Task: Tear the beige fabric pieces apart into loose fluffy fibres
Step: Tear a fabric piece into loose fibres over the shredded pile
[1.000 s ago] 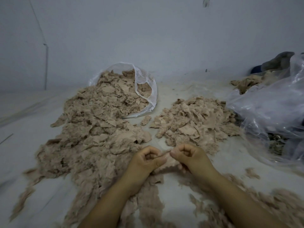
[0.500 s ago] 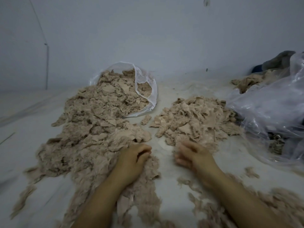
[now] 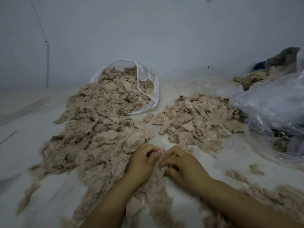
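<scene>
Head view, one frame: pale grey-white floor surface (image 3: 172,89) meeting a plain bluish-grey wall (image 3: 148,30), with a thin cable (image 3: 47,63) running down the wall at left. Hands, two: left hand (image 3: 143,162) and right hand (image 3: 181,163), knuckles up, close together at lower centre, fingers curled, both pinching one beige fabric piece (image 3: 160,157) between them; its frayed end trails down toward the viewer between the forearms. Heaps of beige fabric, two main: large pile (image 3: 92,129) just left of and touching the left hand, spilling out of a clear plastic bag (image 3: 148,83) lying open at the far end; smaller pile (image 3: 197,120) beyond the right hand, apart from it. Loose fibre tufts (image 3: 238,175) scattered at right. Plastic bags, two counted: the second, crumpled bag (image 3: 271,104), at the right edge, with more beige scraps (image 3: 251,78) and a dark cloth (image 3: 286,56) behind it.
</scene>
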The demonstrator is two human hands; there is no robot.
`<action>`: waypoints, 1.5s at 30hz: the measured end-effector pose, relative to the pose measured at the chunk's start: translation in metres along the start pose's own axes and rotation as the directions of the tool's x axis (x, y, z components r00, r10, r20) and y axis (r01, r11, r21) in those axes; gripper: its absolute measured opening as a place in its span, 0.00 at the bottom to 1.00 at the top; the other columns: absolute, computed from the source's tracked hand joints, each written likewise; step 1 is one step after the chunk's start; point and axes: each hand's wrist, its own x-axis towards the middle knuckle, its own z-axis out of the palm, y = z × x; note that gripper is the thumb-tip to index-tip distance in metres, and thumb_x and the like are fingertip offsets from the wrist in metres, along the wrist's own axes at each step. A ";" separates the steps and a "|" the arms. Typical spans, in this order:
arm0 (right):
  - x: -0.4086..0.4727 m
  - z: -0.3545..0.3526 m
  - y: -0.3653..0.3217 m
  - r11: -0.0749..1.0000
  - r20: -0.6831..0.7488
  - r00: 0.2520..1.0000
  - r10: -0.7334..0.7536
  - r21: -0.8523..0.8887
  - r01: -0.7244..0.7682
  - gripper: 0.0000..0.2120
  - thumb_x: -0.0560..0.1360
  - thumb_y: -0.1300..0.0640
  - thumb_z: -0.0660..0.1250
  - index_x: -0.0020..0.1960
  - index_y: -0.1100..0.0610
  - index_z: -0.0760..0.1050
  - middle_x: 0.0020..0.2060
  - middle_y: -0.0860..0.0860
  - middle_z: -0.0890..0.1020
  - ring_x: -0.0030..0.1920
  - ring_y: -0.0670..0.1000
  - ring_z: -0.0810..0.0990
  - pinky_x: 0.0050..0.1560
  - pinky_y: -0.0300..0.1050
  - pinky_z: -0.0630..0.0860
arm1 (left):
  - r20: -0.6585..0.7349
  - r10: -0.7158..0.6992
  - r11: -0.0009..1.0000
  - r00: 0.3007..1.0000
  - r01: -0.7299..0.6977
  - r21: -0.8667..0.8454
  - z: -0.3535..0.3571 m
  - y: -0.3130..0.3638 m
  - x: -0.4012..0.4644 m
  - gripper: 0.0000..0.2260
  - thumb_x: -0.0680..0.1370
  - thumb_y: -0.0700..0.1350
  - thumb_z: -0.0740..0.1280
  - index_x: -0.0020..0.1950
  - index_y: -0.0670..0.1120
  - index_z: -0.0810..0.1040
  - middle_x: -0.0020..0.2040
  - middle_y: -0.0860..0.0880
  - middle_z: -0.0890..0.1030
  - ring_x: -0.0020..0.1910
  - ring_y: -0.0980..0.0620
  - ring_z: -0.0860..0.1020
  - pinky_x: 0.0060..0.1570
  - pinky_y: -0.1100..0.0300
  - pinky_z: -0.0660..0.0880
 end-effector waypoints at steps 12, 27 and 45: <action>0.000 -0.020 0.008 0.889 -0.070 0.955 0.290 0.389 -0.241 0.08 0.74 0.56 0.69 0.38 0.49 0.74 0.31 0.51 0.76 0.32 0.45 0.73 0.37 0.38 0.70 | -0.074 0.078 0.988 0.994 -0.087 -0.130 -0.007 0.008 -0.005 0.10 0.75 0.56 0.64 0.51 0.52 0.78 0.47 0.55 0.78 0.47 0.63 0.75 0.44 0.74 0.69; 0.007 -0.021 0.010 0.460 -0.053 0.799 0.600 0.840 -0.289 0.10 0.74 0.55 0.68 0.43 0.62 0.74 0.24 0.54 0.78 0.23 0.51 0.73 0.24 0.38 0.70 | -0.123 -0.070 0.966 0.990 0.037 -0.256 -0.007 0.000 0.001 0.15 0.80 0.39 0.60 0.34 0.50 0.72 0.27 0.57 0.74 0.29 0.63 0.71 0.34 0.66 0.68; -0.007 0.014 -0.015 1.000 0.218 0.976 -0.003 0.017 -0.001 0.13 0.73 0.45 0.70 0.48 0.53 0.75 0.44 0.42 0.69 0.45 0.41 0.64 0.47 0.35 0.62 | 0.094 0.203 0.952 0.975 -0.219 0.216 -0.016 -0.004 -0.004 0.06 0.77 0.38 0.66 0.52 0.43 0.80 0.46 0.49 0.80 0.46 0.56 0.75 0.46 0.73 0.67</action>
